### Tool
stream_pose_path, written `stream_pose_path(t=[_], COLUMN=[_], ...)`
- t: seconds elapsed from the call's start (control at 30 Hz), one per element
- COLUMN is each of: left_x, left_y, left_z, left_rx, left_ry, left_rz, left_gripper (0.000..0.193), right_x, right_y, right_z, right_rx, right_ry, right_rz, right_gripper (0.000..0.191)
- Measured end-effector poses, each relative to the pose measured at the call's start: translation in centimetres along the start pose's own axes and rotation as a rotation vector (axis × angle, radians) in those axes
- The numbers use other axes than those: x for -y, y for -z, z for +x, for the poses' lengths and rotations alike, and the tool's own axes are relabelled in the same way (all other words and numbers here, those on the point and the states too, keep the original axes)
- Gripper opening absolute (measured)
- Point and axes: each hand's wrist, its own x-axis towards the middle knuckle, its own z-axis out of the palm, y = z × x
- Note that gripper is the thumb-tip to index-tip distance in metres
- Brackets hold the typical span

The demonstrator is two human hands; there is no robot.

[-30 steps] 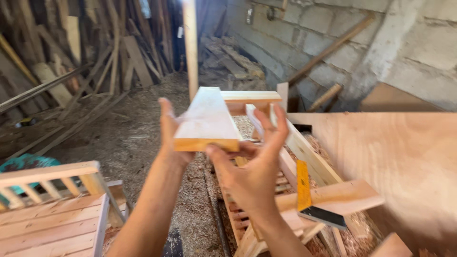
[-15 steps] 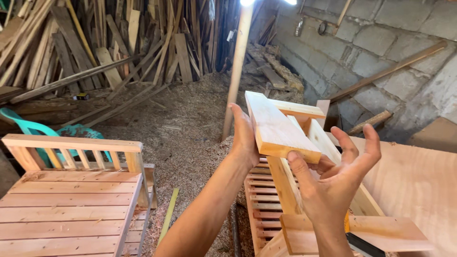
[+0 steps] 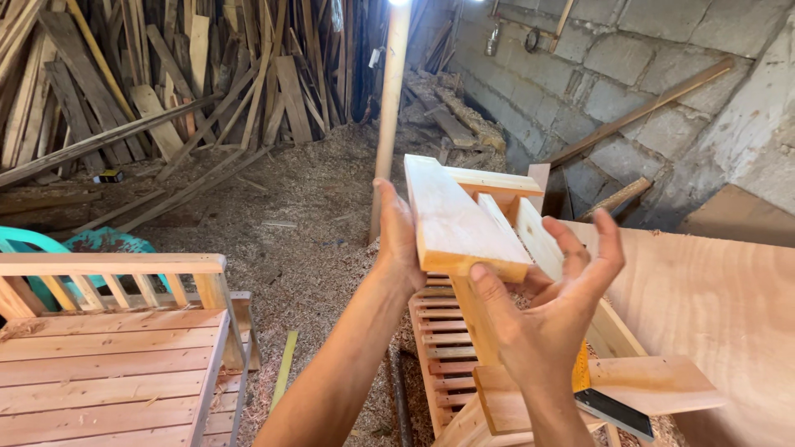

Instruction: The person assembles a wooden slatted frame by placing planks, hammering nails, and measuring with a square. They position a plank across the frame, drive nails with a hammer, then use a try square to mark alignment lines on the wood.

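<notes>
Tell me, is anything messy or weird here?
Yes: sawdust and shavings cover the floor, and planks lean in a jumbled heap at the back. The wooden block between the left hand and right hand looks undamaged.

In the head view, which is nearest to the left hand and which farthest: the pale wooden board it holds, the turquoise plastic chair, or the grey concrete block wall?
1. Pale wooden board: touching the left hand, just to its right.
2. Turquoise plastic chair: far to the left, behind the wooden slatted bench.
3. Grey concrete block wall: at the back right of the shed, farthest.
</notes>
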Motion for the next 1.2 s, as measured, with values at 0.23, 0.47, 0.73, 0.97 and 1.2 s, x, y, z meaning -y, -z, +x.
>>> stream_pose_path(t=[0.23, 0.47, 0.73, 0.97, 1.2], left_x=[1.3, 5.7, 6.2, 7.3, 6.3], left_y=[4.0, 11.3, 16.8, 11.7, 15.6], left_z=[-2.7, -8.7, -7.0, -3.3, -3.2], left_rx=[-0.096, -0.153, -0.097, -0.445, -1.019], left_ry=[0.099, 0.087, 0.173, 0.098, -0.814], left_rz=[0.199, 0.318, 1.474, 2.405, 1.624], left_gripper=[0.077, 0.097, 0.126, 0.12, 0.12], right_x=[-9.9, -23.5, -20.7, -20.2, -19.8], right_y=[2.0, -4.9, -7.1, 1.2, 9.0], right_z=[1.4, 1.7, -3.3, 9.7, 10.2], right_rx=[-0.121, 0.153, -0.117, -0.252, -0.421], right_ry=[-0.803, -1.101, -0.563, -0.565, -0.386], right_rz=[0.333, 0.372, 0.022, 0.252, 0.835], right_gripper=[0.064, 0.033, 0.029, 0.051, 0.065])
